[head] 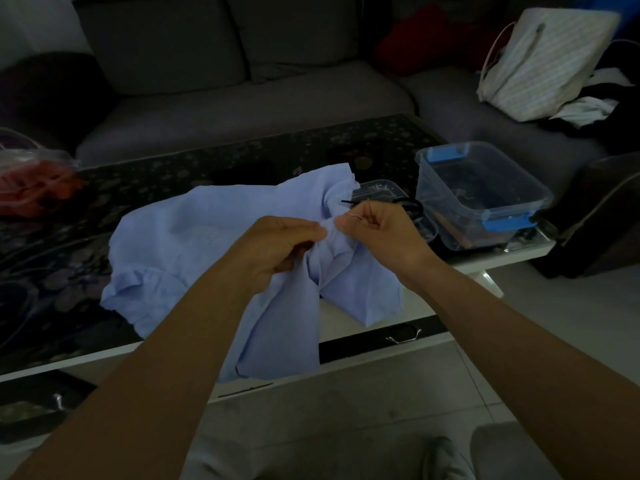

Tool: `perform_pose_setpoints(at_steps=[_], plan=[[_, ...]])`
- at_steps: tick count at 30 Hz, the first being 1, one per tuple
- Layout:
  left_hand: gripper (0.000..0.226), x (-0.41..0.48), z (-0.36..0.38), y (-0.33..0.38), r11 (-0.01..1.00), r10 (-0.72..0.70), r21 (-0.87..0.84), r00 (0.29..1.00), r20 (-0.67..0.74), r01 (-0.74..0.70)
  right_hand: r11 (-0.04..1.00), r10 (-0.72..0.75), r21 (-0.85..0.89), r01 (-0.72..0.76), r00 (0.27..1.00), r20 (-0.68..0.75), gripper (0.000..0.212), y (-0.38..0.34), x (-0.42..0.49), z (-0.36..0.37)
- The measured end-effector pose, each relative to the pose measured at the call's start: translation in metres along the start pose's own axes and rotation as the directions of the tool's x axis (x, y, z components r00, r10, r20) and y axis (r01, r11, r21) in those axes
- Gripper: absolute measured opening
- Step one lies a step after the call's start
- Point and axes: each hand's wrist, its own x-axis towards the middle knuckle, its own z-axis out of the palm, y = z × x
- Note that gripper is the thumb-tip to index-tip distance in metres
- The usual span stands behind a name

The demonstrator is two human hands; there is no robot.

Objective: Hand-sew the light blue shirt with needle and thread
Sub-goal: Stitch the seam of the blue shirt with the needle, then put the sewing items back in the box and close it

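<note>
Head-worn, downward (close) over shirt [194, 230]

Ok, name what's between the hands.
Head view: a raised fold of the light blue shirt, gripped by the left hand; the right hand, pinching thread, touches it.

Scissors [409, 204] lie half hidden behind the right hand [381, 233].

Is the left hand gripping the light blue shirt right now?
Yes, the left hand pinches a raised fold of the light blue fabric shirt, while the right hand pinches pale thread.
</note>
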Motion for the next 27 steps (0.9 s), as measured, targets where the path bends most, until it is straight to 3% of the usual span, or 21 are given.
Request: perform_pose_setpoints(at_steps=[4, 7, 12, 19, 23, 27], plan=[[0.019, 0.008, 0.005, -0.002, 0.997, 0.042, -0.063, 0.999, 0.011, -0.042, 0.999, 0.046, 0.002, -0.046, 0.991, -0.125, 0.017, 0.007, 0.013, -0.002], [0.006, 0.013, 0.011, -0.001, 0.978, 0.080, -0.194, 0.997, -0.008, -0.080, 0.998, 0.063, 0.042, -0.055, 0.972, -0.228, 0.017, 0.011, 0.022, -0.007], [0.012, 0.029, 0.025, -0.004, 0.966, 0.132, -0.215, 0.989, -0.062, -0.142, 0.988, 0.142, 0.086, -0.125, 0.963, -0.230, 0.017, 0.026, 0.030, -0.015], [0.023, 0.053, 0.034, -0.018, 0.941, 0.326, 0.090, 0.945, 0.013, -0.326, 0.983, 0.156, 0.127, -0.129, 0.961, -0.228, 0.017, 0.035, 0.033, -0.025], [0.008, 0.059, 0.038, -0.026, 0.911, 0.339, 0.241, 0.940, 0.028, -0.336, 0.977, 0.149, 0.191, -0.099, 0.951, -0.269, 0.024, 0.035, 0.036, -0.032], [0.014, 0.062, 0.039, -0.030, 0.903, 0.349, 0.276, 0.937, -0.026, -0.329, 0.974, 0.182, 0.184, -0.132, 0.940, -0.288, 0.025, 0.038, 0.037, -0.042]])
